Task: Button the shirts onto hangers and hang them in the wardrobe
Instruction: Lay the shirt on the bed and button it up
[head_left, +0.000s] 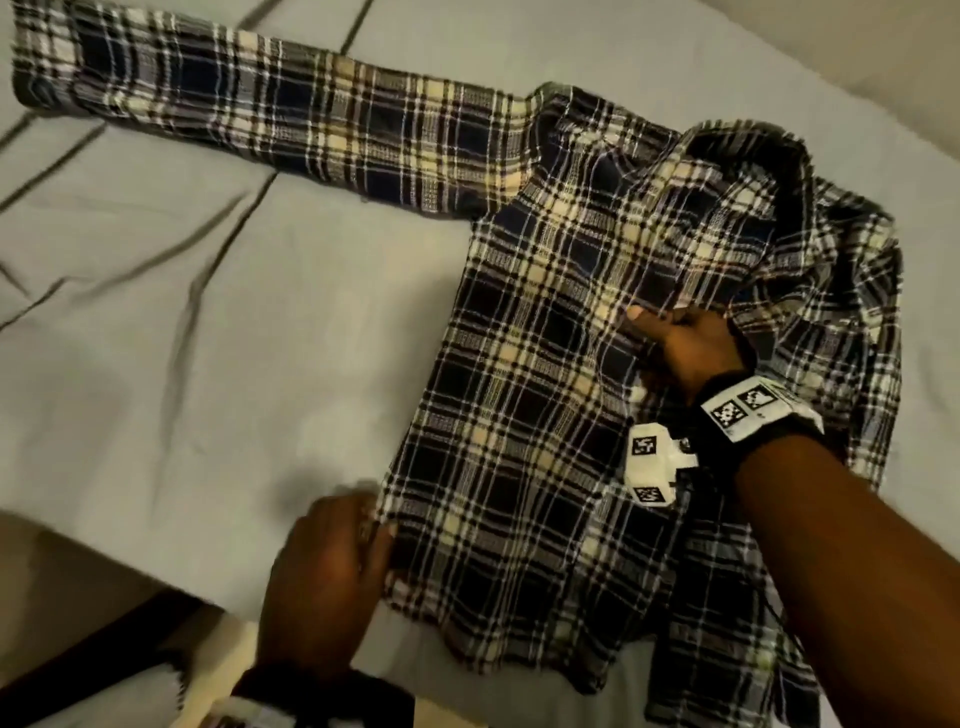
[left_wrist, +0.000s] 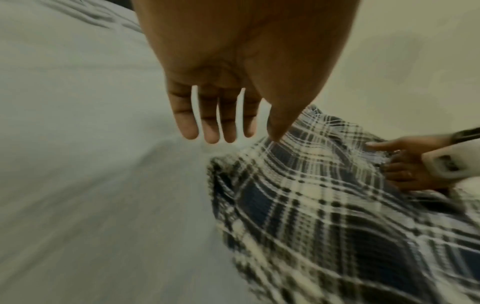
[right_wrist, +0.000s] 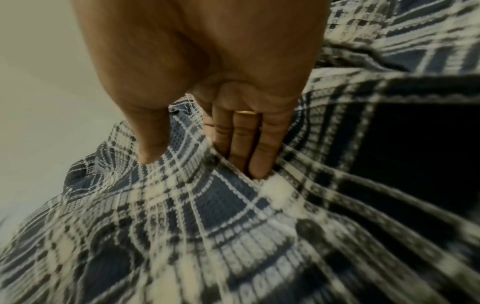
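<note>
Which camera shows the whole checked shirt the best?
The head view. There the plaid shirt lies spread on the bed sheet, collar and one long sleeve showing. The left wrist view catches only a blurred lower part by the left hand; the right wrist view shows close-up fabric round the right hand.

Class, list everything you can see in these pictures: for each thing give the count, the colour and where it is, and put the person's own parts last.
Shirt: one, checked in navy, black and cream; spread on the bed, one sleeve stretched out to the far left.
Bed sheet: one, pale grey with thin dark stripes; under the shirt.
Wrist bands: two, black with white tags; one on each wrist.
Ring: one, gold; on a finger of the right hand.
Left hand: one; fingers straight, thumb touching the shirt's near left edge.
Right hand: one; fingers tucked under the shirt's front edge, thumb on top.
</note>
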